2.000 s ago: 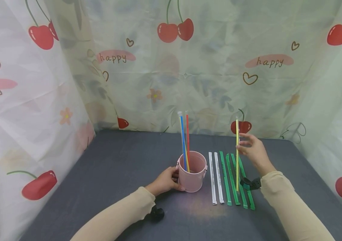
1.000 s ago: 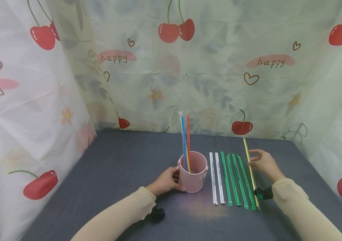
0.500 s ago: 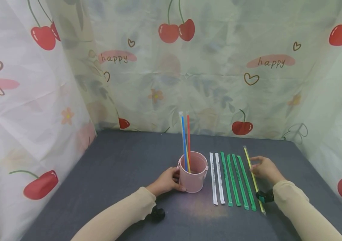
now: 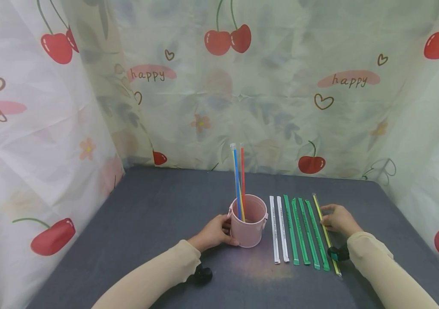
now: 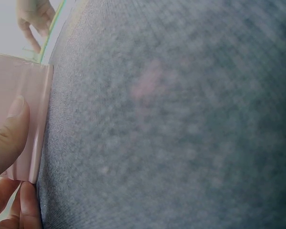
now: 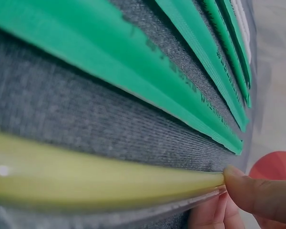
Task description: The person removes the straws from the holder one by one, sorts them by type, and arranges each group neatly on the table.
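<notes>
At lower right of the head view, the right hand pinched the yellow straw lying on the cloth beside the green straws. It looked light, bendy, slippery; best gripped mid-length. The left hand clasped the cup.

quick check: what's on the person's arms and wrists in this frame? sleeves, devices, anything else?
Both arms wear long, plain beige sleeves down to the wrists. A small black device sits under the left wrist, and a black one with a teal-green part sits at the right wrist. The left hand and right hand are bare: no gloves, and no rings or markings that show.
</notes>
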{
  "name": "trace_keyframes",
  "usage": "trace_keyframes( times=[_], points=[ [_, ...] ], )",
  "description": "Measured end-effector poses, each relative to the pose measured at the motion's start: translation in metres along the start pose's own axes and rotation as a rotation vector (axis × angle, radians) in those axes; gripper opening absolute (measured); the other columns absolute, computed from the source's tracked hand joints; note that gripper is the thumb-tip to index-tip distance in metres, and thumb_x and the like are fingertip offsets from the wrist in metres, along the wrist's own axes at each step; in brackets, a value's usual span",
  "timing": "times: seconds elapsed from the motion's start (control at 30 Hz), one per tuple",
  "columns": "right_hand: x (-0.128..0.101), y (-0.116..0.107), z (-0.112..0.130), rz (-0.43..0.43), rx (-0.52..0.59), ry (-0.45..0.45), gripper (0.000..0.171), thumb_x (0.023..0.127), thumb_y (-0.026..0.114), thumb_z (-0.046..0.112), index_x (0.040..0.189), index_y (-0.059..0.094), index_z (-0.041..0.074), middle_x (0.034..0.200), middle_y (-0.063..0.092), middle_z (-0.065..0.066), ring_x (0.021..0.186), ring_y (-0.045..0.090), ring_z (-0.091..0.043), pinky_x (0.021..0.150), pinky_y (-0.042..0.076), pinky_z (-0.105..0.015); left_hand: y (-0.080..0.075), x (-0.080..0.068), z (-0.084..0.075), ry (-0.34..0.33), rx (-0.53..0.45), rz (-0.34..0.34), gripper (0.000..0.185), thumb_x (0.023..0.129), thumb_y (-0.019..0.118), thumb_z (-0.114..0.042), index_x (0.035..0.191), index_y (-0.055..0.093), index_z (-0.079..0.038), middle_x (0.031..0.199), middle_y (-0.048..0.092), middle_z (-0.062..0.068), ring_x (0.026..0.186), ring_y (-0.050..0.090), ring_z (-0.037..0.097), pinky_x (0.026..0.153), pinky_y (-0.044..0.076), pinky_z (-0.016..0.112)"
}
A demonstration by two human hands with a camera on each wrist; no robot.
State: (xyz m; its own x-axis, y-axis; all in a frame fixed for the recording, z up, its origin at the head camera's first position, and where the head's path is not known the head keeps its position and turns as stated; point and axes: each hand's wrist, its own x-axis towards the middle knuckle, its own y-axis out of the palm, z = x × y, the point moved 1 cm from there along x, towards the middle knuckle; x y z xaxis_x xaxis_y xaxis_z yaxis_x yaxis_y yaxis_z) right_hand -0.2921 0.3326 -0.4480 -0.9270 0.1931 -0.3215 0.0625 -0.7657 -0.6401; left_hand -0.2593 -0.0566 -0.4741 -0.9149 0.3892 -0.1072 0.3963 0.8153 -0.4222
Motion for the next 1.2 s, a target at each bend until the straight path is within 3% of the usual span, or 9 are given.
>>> trace_keyframes(
  times=[0.9, 1.2],
  points=[
    [0.0001, 0.0032, 0.0005, 0.022, -0.084, -0.044, 0.056, 0.084, 0.065, -0.005, 0.135, 0.044, -0.008, 0.085, 0.058, -0.015, 0.065, 0.056, -0.018, 0.057, 0.053, -0.03, -0.0004, -0.0023, -0.0021, 0.011, 0.023, -0.002, 0.069, 0.071, 0.086, -0.013, 0.132, 0.054, -0.007, 0.119, 0.056, 0.009, 0.11, 0.057, 0.026, 0.096, 0.05, 0.045],
    [0.0, 0.0036, 0.0001, 0.019, -0.119, -0.051, 0.056, 0.084, 0.067, -0.002, 0.135, 0.044, -0.008, 0.09, 0.06, -0.018, 0.07, 0.057, -0.021, 0.058, 0.052, -0.031, -0.0004, -0.0016, -0.0011, 0.011, 0.017, -0.002, 0.069, 0.071, 0.086, -0.013, 0.131, 0.054, -0.007, 0.119, 0.057, 0.009, 0.11, 0.057, 0.026, 0.097, 0.05, 0.045]
  ],
)
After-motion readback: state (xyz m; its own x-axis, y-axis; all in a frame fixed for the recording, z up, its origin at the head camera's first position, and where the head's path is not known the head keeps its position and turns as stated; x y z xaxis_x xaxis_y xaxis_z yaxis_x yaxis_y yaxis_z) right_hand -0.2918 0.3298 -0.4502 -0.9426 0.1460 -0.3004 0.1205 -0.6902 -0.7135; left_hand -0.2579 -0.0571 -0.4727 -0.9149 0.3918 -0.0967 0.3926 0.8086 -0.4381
